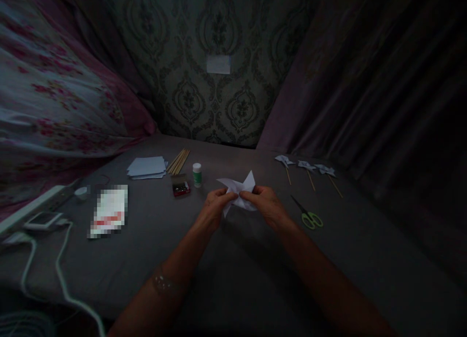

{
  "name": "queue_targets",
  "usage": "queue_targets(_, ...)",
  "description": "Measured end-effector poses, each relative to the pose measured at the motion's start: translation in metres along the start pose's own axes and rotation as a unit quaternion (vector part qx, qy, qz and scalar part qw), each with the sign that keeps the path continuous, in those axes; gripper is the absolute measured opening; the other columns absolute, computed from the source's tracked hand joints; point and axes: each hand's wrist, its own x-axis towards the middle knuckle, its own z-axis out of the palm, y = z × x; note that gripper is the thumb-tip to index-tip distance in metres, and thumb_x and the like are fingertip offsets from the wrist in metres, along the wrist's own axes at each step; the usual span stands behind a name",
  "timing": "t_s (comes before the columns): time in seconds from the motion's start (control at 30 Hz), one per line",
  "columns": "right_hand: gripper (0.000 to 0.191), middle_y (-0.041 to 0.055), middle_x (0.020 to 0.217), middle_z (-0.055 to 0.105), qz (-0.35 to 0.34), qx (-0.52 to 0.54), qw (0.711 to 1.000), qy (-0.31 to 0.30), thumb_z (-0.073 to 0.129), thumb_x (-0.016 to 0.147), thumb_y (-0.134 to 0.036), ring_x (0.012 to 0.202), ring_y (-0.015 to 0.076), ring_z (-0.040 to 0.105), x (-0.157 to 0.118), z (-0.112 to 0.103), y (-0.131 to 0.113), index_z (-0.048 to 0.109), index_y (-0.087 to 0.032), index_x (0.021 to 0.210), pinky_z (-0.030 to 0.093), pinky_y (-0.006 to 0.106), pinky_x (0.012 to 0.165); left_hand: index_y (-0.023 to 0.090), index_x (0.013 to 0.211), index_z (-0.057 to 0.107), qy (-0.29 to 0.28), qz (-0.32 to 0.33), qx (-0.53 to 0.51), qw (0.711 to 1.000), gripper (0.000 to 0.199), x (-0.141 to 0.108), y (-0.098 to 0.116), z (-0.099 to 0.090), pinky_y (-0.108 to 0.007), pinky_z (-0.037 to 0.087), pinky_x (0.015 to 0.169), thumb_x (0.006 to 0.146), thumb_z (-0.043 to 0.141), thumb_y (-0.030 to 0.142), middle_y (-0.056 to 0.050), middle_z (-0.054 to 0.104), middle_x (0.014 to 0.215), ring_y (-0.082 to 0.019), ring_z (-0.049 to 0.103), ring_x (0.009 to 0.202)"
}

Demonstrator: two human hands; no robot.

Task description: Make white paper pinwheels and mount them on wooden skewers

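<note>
Both hands hold a white paper pinwheel point(241, 185) over the grey cloth, its folded points spread outward. My left hand point(216, 205) grips it from the left, thumb pressed near the centre. From the other side my right hand point(269, 204) closes on it, the two thumbs almost meeting at the middle. The fingers behind the paper are mostly hidden. A glue bottle point(197, 176) with a white cap stands left of the pinwheel. Beside that lies a small open red box point(181, 187) with tiny shiny pieces. Scissors point(308, 216) with green handles rest right of my right hand.
Three finished-looking pinwheels on sticks point(306, 167) lie at the back right. A paper stack point(147, 167) and a bundle of wooden sticks point(178, 162) sit at the back left. On the left are a blurred packet point(109, 211), a power strip point(32, 213) and white cables point(62, 269).
</note>
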Motion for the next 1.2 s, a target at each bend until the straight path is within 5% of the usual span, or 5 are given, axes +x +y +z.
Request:
queue_targets(0.27, 0.009, 0.0033, 0.061, 0.068, 0.011, -0.013, 1.0, 0.001, 0.07, 0.058, -0.022, 0.054, 0.0143, 0.06, 0.002, 0.016, 0.001, 0.067, -0.015, 0.063, 0.042, 0.023, 0.05, 0.011, 0.067, 0.07, 0.041, 0.008, 0.025, 0.999, 0.019, -0.006, 0.006, -0.01, -0.022, 0.043, 0.052, 0.052, 0.073, 0.021, -0.004, 0.068, 0.061, -0.013, 0.059, 0.052)
queue_targets(0.77, 0.013, 0.0022, 0.064, 0.068, 0.06, -0.001, 0.994, -0.096, 0.071, 0.06, -0.025, 0.056, 0.0134, 0.058, -0.005, 0.082, 0.027, 0.068, -0.014, 0.066, 0.041, 0.024, 0.054, 0.012, 0.069, 0.071, 0.125, -0.008, 0.02, 0.992, 0.014, -0.037, 0.006, -0.077, -0.024, 0.045, 0.052, 0.056, 0.071, 0.018, -0.005, 0.068, 0.06, -0.015, 0.06, 0.052)
queue_targets(0.93, 0.026, 0.0048, 0.082, 0.072, 0.019, 0.003, 0.99, -0.14, 0.074, 0.062, -0.033, 0.077, 0.0152, 0.064, 0.007, 0.095, 0.028, 0.069, -0.015, 0.079, 0.047, 0.028, 0.075, 0.014, 0.065, 0.067, 0.232, 0.037, -0.002, 0.972, 0.011, -0.032, 0.03, -0.114, -0.025, 0.046, 0.052, 0.055, 0.07, 0.016, -0.003, 0.065, 0.057, -0.014, 0.059, 0.052)
queue_targets(1.03, 0.027, 0.007, 0.088, 0.072, -0.009, -0.045, 0.991, -0.128, 0.071, 0.067, -0.035, 0.086, 0.0171, 0.065, 0.024, 0.098, 0.033, 0.069, -0.014, 0.085, 0.048, 0.031, 0.081, 0.014, 0.059, 0.062, 0.355, 0.113, -0.048, 0.927, 0.008, -0.016, 0.048, -0.142, -0.025, 0.044, 0.05, 0.054, 0.068, 0.014, 0.0, 0.06, 0.053, -0.012, 0.053, 0.047)
queue_targets(1.2, 0.019, 0.0098, 0.094, 0.072, -0.082, -0.162, 0.977, -0.112, 0.063, 0.075, -0.02, 0.089, 0.0171, 0.066, 0.052, 0.107, 0.052, 0.068, -0.012, 0.092, 0.049, 0.031, 0.084, 0.014, 0.058, 0.059, 0.41, 0.154, -0.111, 0.892, 0.009, 0.011, 0.059, -0.17, -0.024, 0.043, 0.05, 0.053, 0.067, 0.015, 0.002, 0.057, 0.051, -0.012, 0.053, 0.048)
